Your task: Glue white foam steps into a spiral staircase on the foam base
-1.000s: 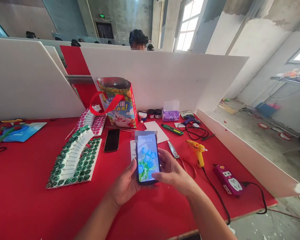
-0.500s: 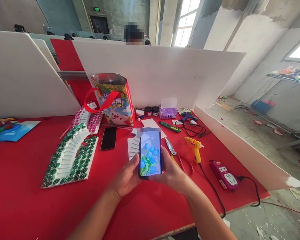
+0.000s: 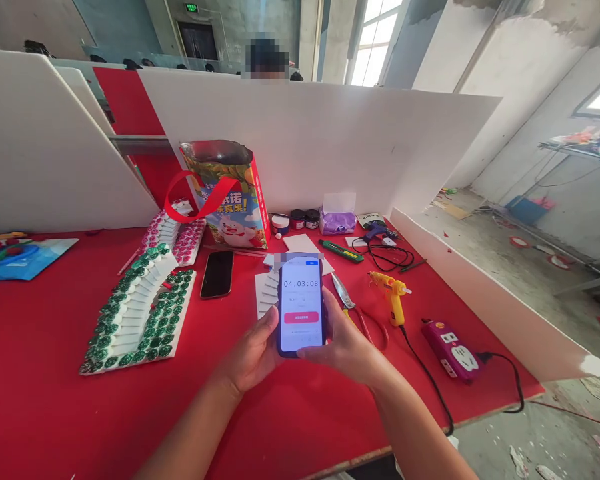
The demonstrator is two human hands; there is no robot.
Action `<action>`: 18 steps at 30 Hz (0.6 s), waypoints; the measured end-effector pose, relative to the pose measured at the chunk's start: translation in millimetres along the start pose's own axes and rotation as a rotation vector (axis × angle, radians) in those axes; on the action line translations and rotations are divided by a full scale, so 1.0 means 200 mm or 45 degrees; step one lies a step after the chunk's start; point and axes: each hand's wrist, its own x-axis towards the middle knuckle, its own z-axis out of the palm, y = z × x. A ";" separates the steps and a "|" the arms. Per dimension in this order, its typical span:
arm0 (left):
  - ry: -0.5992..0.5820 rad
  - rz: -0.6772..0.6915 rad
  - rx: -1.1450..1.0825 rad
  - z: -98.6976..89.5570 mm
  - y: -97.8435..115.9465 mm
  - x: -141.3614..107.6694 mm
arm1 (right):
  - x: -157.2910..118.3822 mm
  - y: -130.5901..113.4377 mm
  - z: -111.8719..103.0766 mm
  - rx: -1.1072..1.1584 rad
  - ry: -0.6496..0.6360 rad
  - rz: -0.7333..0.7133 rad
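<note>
A lit phone [image 3: 301,333] is held upright between my two hands, above the red table [image 3: 260,427]. Its screen shows a timer reading 04:03:08 and a pink button. My left hand [image 3: 253,350] is closed around its left edge. Gripping the lower right side is my right hand [image 3: 347,340], its thumb at the bottom of the screen. Behind the phone lies a small white stepped piece [image 3: 266,297], partly hidden. Scissors [image 3: 347,300] with red handles rest just right of my right hand. A second, dark phone [image 3: 217,274] lies flat to the left.
Left stands a white stepped model [image 3: 135,313] with green discs, and behind it a pink one [image 3: 187,243]. A printed bag [image 3: 235,207] is at the back. Rightward lie a yellow glue gun [image 3: 394,297], a purple power strip [image 3: 450,350], a green cutter [image 3: 341,251] and cables.
The held phone's screen has switched from a lock screen with blue flowers to a timer page. Both hands keep the same grip. The view has shifted slightly.
</note>
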 end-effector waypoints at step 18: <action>0.043 0.000 -0.004 0.02 0.02 -0.01 | 0.00 0.00 -0.02 0.260 -0.031 0.041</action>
